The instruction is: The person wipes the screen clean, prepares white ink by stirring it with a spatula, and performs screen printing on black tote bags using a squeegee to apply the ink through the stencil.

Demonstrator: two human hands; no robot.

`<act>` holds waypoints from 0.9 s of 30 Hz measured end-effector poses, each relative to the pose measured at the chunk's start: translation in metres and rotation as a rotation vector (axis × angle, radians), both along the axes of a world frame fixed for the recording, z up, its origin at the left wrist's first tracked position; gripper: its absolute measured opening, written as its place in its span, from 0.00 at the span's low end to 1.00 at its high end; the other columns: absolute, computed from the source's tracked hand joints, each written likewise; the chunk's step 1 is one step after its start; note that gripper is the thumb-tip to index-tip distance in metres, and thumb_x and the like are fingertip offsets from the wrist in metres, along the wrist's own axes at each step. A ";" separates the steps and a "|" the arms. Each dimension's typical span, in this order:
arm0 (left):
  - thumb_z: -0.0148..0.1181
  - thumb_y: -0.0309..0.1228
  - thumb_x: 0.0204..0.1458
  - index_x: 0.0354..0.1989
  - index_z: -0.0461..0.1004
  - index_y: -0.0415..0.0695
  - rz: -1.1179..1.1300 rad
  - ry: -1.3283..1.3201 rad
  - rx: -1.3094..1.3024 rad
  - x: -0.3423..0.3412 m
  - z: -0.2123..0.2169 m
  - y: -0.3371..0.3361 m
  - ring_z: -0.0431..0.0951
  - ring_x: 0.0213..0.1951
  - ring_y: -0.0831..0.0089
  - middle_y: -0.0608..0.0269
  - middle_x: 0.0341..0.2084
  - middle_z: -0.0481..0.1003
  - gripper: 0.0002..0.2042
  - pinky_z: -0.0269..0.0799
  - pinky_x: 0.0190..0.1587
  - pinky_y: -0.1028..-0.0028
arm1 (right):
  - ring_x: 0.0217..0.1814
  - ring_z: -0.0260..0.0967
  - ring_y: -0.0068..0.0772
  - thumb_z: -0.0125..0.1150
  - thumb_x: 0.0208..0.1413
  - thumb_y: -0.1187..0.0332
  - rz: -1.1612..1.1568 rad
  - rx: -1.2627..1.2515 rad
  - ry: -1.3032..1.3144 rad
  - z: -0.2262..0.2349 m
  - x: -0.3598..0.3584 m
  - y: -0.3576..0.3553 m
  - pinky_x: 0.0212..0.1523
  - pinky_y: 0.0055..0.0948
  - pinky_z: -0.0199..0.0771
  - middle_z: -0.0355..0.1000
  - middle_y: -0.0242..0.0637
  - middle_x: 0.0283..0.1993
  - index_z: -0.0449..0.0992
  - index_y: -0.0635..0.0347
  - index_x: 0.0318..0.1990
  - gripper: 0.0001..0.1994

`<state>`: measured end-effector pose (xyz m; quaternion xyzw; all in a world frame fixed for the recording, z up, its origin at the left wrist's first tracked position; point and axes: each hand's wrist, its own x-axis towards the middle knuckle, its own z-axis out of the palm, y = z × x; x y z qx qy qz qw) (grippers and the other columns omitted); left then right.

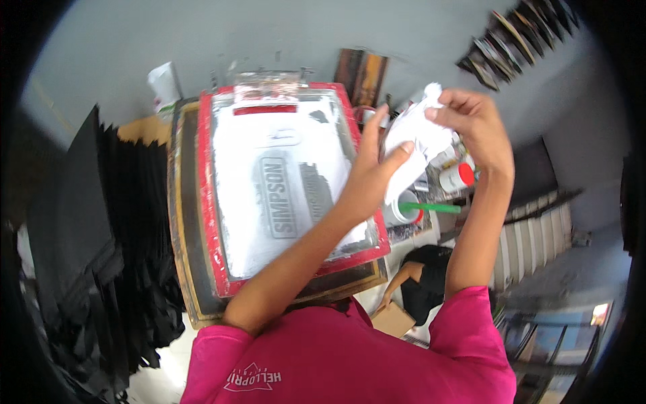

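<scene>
A crumpled white cloth (pixel 431 138) is held up between my two hands, over the right side of the printing screen. My left hand (pixel 377 168) grips its near-left part, with the thumb across the front and the fingers partly behind it. Higher up, my right hand (pixel 474 124) pinches the cloth between thumb and fingers. Below and to the left lies the red-framed printing screen (pixel 207 202), its mesh smeared with white ink around grey stencil lettering. A squeegee (pixel 266 94) with a red lower edge lies across the screen's far end.
Black bags or sheets (pixel 74 229) are stacked on the left. A white tub (pixel 397 214) with a green stick (pixel 434 207) and a white container with a red lid (pixel 457 177) stand right of the screen. Another person (pixel 427 283) is near a cardboard box (pixel 392 320).
</scene>
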<state>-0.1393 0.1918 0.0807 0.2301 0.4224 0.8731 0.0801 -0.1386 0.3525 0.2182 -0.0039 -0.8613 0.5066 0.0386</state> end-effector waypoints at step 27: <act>0.48 0.41 0.70 0.48 0.72 0.37 -0.064 -0.526 -0.615 0.112 -0.063 0.016 0.80 0.54 0.55 0.40 0.52 0.78 0.17 0.74 0.59 0.59 | 0.35 0.75 0.30 0.72 0.52 0.68 -0.706 0.265 0.081 -0.377 -0.020 0.451 0.39 0.33 0.73 0.81 0.41 0.34 0.83 0.66 0.45 0.15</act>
